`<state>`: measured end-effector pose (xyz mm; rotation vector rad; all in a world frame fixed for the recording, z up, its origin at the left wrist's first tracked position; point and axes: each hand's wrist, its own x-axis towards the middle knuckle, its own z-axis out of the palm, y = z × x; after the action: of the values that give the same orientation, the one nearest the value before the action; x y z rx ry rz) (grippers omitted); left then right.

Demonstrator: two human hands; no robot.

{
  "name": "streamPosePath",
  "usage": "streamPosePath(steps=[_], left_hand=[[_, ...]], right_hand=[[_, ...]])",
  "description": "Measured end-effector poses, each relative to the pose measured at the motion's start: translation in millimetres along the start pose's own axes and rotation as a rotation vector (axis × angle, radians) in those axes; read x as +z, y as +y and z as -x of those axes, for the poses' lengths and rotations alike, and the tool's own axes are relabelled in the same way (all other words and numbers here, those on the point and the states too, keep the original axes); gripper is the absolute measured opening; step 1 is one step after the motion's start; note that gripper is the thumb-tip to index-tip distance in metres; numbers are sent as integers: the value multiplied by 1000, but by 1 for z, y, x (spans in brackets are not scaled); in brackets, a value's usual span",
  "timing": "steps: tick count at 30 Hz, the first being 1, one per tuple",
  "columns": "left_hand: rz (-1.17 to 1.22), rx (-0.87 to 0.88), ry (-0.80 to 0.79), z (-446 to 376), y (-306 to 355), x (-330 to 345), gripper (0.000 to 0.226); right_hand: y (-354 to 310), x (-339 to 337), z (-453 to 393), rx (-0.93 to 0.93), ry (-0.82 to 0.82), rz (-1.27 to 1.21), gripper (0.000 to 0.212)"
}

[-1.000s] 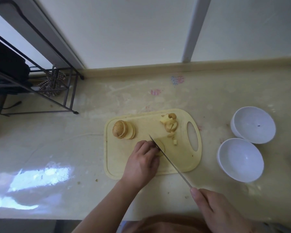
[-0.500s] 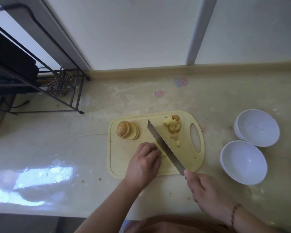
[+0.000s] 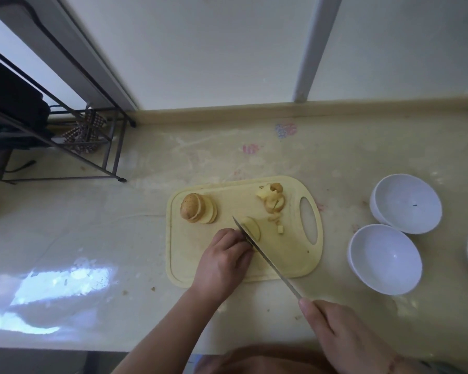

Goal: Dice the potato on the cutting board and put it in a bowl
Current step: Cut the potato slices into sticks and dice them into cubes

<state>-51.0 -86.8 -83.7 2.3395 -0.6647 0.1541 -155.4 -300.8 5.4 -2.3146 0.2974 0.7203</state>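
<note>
Now left grip (image 3: 223, 261), curled, pins potato slice (image 3: 252, 228) against knife (image 3: 268, 261) clasped in right grip (image 3: 343, 336).

Glossy, smeared table (image 3: 92, 238). Matt pale-yellow plastic board (image 3: 289, 255). Smooth bright metal knife (image 3: 270, 265). Glossy white bowls (image 3: 384, 260). Rough brown skin on potato (image 3: 189, 210), smooth pale cut faces. Thin black metal rack (image 3: 65, 125).
</note>
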Motion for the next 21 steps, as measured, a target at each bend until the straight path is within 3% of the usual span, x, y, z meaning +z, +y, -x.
streamPosePath(steps=[3,9,21], left_hand=[[11,2,6,0,0,1,7],[13,27,8,0,-2,-1,5],[-28,23,46,7,2,-2,3]], right_hand=[[-3,1,1,-2,-34,-19,82],[-26,-1,-37,-53,-30,-76,58],[-23,-4,-20,-66,-24,-155,65]])
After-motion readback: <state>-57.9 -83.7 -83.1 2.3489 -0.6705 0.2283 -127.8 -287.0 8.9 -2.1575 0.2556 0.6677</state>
